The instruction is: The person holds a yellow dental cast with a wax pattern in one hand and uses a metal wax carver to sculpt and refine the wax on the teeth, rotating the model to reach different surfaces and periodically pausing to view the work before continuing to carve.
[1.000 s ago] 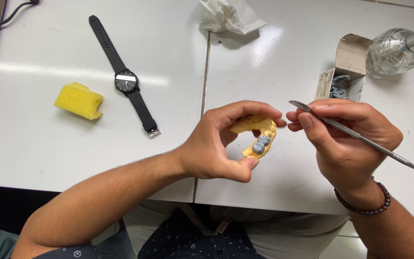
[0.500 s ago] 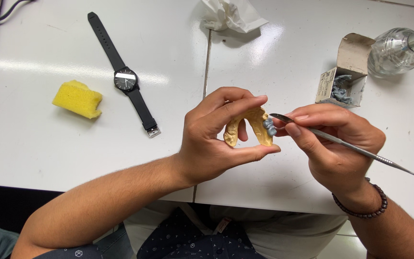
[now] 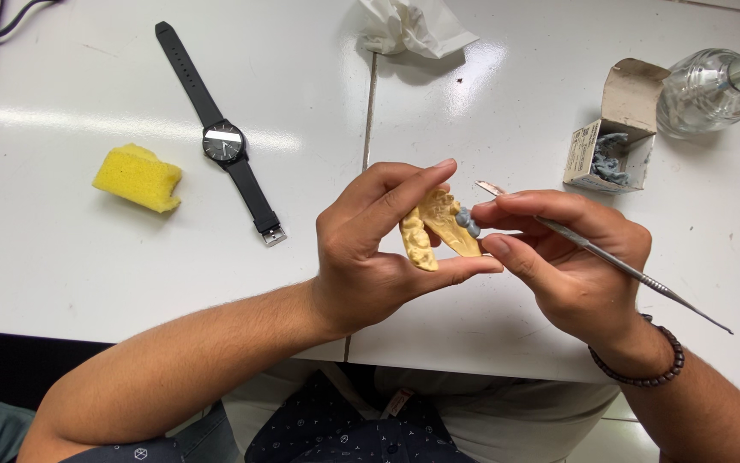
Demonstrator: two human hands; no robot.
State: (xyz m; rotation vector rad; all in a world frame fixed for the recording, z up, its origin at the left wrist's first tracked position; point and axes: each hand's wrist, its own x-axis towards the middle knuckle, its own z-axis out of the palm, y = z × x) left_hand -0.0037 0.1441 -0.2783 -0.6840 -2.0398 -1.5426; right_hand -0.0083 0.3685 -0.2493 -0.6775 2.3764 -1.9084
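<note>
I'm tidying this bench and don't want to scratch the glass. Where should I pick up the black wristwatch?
Probably by the strap. The wristwatch lies flat, face up, its strap stretched straight diagonally. Come from above and pinch the lower strap half across its narrow width, near the buckle, clear of the dial and the left hand.

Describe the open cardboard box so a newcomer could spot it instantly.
Start at the white table and go to its far right, where a clear glass bottle lies. The small cardboard box sits just left of it, flap open, grey pieces showing inside; nothing else there is brown card.
</note>
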